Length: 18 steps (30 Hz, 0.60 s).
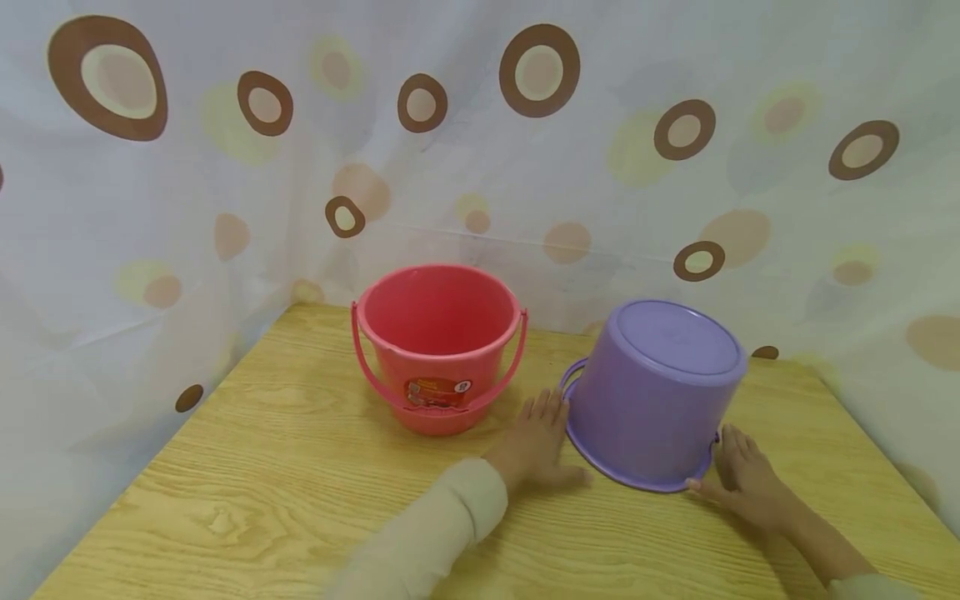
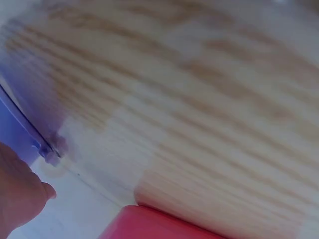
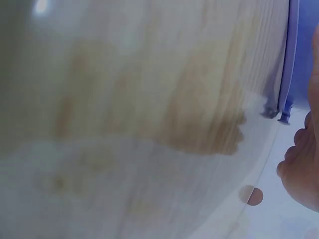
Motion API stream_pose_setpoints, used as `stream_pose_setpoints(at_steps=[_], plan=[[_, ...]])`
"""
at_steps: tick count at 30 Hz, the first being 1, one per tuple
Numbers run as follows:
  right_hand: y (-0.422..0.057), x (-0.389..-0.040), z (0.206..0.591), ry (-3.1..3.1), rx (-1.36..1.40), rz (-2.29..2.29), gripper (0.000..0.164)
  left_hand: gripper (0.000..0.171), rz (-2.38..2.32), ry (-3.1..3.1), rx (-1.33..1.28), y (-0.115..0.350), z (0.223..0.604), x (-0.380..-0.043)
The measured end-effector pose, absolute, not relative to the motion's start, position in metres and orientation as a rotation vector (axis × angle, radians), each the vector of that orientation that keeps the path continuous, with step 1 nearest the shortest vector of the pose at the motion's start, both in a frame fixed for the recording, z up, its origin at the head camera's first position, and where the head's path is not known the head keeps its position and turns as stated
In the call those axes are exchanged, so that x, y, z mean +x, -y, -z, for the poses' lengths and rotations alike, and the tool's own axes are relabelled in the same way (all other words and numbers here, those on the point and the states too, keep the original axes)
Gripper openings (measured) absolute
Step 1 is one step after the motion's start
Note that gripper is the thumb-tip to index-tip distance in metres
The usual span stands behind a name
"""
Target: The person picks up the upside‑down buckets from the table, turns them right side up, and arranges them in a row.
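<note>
A purple bucket (image 1: 645,408) stands upside down on the wooden table, its base facing up and its rim at the tabletop. At the left of that rim is my left hand (image 1: 536,446), palm down with fingers extended and thumb spread. On the other side, my right hand (image 1: 750,483) has its fingers stretched out beside the bucket and its thumb tip right at the rim. Left of both hands sits a pinkish-red bucket (image 1: 442,375), upright, its handle hanging down in front. Each wrist view catches part of the purple bucket's rim (image 3: 288,64).
The wood-grain table (image 1: 300,483) reaches back to a white curtain (image 1: 450,167) patterned with brown and beige circles. The curtain also runs along the left and right sides. A purple handle (image 1: 573,371) sticks out left of the upturned bucket, toward the red one.
</note>
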State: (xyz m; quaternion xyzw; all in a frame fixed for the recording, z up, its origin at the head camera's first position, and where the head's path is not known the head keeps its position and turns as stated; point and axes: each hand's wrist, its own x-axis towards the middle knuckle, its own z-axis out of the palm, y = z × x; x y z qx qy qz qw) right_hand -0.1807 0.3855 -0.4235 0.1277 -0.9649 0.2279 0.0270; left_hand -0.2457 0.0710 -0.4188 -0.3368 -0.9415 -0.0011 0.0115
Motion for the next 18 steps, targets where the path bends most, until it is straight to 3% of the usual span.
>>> stream_pose_setpoints(at_steps=[18], plan=[[-0.380, -0.198, 0.421, 2.971, 0.431, -0.651, 0.114, 0.113, 0.161, 3.014, -0.946, -0.084, 0.414, -0.265]])
